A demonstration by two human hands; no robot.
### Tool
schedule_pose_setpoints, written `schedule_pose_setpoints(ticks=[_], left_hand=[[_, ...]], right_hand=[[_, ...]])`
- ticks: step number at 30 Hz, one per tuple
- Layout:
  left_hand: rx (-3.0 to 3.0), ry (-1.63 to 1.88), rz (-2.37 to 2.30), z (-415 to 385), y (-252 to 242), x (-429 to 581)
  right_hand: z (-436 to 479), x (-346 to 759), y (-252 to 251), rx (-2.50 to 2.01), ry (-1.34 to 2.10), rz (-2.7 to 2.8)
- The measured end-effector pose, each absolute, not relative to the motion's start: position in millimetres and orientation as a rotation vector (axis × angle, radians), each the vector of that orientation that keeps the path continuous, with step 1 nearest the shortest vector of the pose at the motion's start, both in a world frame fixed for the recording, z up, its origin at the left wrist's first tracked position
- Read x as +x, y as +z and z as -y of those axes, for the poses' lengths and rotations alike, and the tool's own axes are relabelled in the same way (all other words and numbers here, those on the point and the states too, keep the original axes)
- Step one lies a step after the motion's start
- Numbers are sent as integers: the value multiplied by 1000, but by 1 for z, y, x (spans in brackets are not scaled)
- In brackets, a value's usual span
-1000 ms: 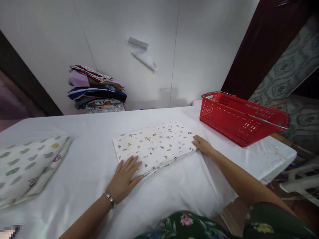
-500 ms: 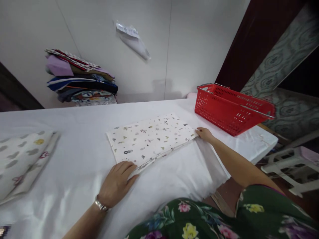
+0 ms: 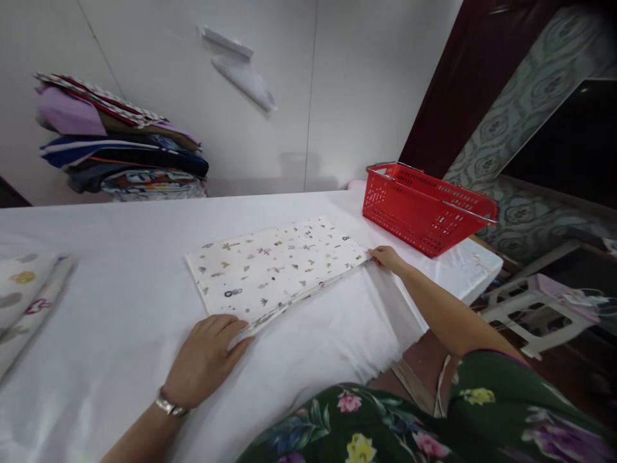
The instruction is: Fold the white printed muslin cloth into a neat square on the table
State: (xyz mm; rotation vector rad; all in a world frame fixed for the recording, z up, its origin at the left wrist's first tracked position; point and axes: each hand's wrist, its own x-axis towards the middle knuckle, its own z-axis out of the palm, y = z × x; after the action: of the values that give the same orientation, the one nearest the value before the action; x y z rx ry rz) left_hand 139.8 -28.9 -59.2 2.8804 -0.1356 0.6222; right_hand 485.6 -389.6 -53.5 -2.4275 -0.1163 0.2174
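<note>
A folded white cloth (image 3: 277, 267) printed with small grey, green and pink figures lies flat on the white-covered table (image 3: 135, 257). My left hand (image 3: 209, 352), with a metal band at the wrist, pinches its near left corner between thumb and fingers. At the near right corner, my right hand (image 3: 387, 258) grips the cloth with the fingertips. Along the near edge between both hands, the folded layers show. Some fingertips are hidden under the fabric.
A red plastic basket (image 3: 409, 215) with metal handles stands at the table's right end. Another printed cloth (image 3: 22, 302) lies at the left edge. Folded fabrics (image 3: 125, 151) are piled by the wall. A stool (image 3: 540, 315) stands on the floor at right.
The view has turned slightly right, so everything sits further left in it. Both hands keep their hold on the same cloth corners, and the cloth looks unchanged.
</note>
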Motion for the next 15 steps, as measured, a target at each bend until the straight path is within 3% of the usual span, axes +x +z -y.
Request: schedule_pose_setpoints(ticks=[15], left_hand=[[2886,539,198,27,-59,137]], right_hand=[[375,485,-40,-2456,269,71]])
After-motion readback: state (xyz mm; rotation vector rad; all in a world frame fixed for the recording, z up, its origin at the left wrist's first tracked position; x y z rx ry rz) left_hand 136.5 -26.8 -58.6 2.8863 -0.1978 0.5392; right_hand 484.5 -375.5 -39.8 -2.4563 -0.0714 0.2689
